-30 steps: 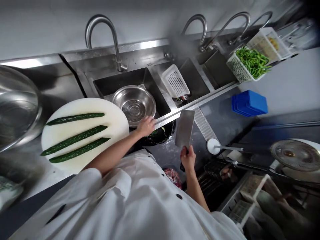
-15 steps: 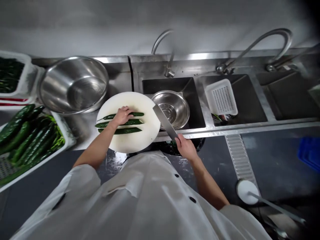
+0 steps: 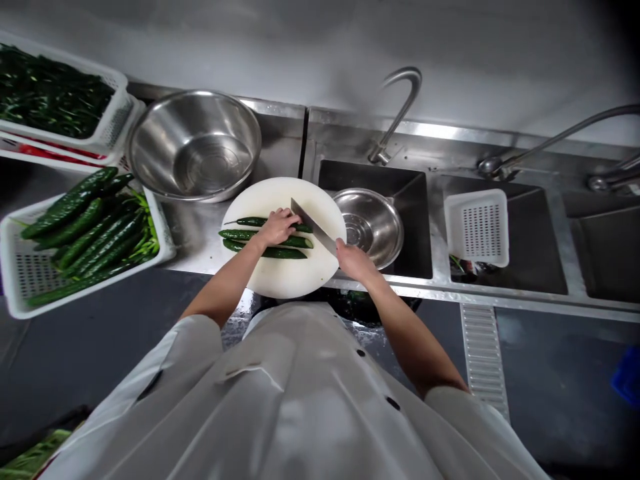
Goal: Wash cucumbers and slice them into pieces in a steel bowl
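Three dark green cucumbers lie side by side on a round white cutting board point(image 3: 280, 283). My left hand point(image 3: 278, 227) presses with curled fingers on the far cucumber point(image 3: 250, 221), covering its middle. Just nearer to me are the middle cucumber point(image 3: 241, 235), with a pale cut end at its right, and the near cucumber point(image 3: 287, 253). In my right hand point(image 3: 355, 260) is a kitchen knife point(image 3: 316, 228), gripped by its handle. Its broad blade slants over the board's right side, close by the far cucumber's right end; whether it touches I cannot tell.
A big steel bowl point(image 3: 165, 160) stands behind the board. Left of it are a white basket point(image 3: 25, 267) of cucumbers and a basket point(image 3: 117, 110) of chopped greens. To the right, a steel basin point(image 3: 387, 233) sits in a sink point(image 3: 417, 200), with a faucet point(image 3: 400, 113) above.
The knife has swung in from the board's right edge, left toward the far cucumber's end. My left hand stays on that cucumber. The whole view has shifted, showing more of the left side.
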The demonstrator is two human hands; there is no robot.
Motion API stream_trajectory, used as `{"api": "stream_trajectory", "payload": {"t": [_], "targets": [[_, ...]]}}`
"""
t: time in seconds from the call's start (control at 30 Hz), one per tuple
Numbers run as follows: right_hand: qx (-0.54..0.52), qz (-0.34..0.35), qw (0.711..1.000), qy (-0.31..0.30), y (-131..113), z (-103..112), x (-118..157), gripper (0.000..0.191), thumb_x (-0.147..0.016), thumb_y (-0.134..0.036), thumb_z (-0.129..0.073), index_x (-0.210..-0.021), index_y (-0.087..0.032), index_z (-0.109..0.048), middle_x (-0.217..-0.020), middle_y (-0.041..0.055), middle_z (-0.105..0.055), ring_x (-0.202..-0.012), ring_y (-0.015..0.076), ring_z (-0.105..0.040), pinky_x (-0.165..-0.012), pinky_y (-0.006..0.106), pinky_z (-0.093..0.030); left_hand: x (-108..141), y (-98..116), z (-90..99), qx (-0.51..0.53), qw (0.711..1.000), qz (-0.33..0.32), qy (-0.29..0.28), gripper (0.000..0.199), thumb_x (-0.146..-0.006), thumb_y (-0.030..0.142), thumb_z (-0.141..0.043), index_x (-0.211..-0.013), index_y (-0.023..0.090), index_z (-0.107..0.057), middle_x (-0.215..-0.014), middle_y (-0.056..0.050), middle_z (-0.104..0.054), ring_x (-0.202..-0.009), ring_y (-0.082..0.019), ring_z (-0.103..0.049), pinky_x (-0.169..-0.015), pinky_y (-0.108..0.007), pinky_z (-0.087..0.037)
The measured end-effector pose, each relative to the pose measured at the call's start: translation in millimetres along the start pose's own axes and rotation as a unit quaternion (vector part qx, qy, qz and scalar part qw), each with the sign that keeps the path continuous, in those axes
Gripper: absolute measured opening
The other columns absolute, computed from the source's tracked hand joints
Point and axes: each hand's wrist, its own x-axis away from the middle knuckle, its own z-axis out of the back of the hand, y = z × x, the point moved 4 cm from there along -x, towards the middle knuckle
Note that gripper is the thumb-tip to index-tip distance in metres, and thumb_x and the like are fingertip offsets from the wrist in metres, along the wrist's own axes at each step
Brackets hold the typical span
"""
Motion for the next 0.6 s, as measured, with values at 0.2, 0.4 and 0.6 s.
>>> {"api": "stream_trajectory", "payload": {"t": [0.2,0.4,0.6], "targets": [[-0.087,-0.066,0.986,0.123,18.6,-24.6,12.6,0.037,-0.11,-0.034,-0.031,-0.133,-0.017,-0.054,-0.103,0.0136,-0.075,-0.089,0.0293,-0.07,-0.08,0.035,-0.046,-12.1,-6.2,32.9,-0.005,0.999,-0.002,-0.048,0.028,-0.094,0.019,-0.068,-0.121,0.017,-0.07,-0.124,-0.008,-0.066,-0.115,-0.021,-0.061,-0.103,-0.031,-0.047],[-0.179,-0.092,0.959,0.199,45.5,-40.7,50.8,0.034,-0.107,-0.037,-0.033,-0.117,-0.02,-0.06,-0.094,0.01,-0.073,-0.084,0.0282,-0.068,-0.077,0.034,-0.045,32.2,-54.2,136.3,0.249,0.909,0.066,0.328,0.04,-0.092,0.042,-0.073,-0.12,0.016,-0.063,-0.108,-0.004,-0.066,-0.105,-0.021,-0.066,-0.099,-0.039,-0.054],[-0.08,-0.092,0.983,0.139,38.3,-28.8,46.1,0.036,-0.108,-0.033,-0.034,-0.125,-0.016,-0.061,-0.096,0.0122,-0.076,-0.081,0.0286,-0.068,-0.073,0.033,-0.042,43.2,-102.2,76.3,0.55,0.625,0.332,0.444,0.042,-0.078,0.043,-0.086,-0.09,0.019,-0.053,-0.078,0.003,-0.056,-0.068,-0.01,-0.059,-0.068,-0.027,-0.059]]}}
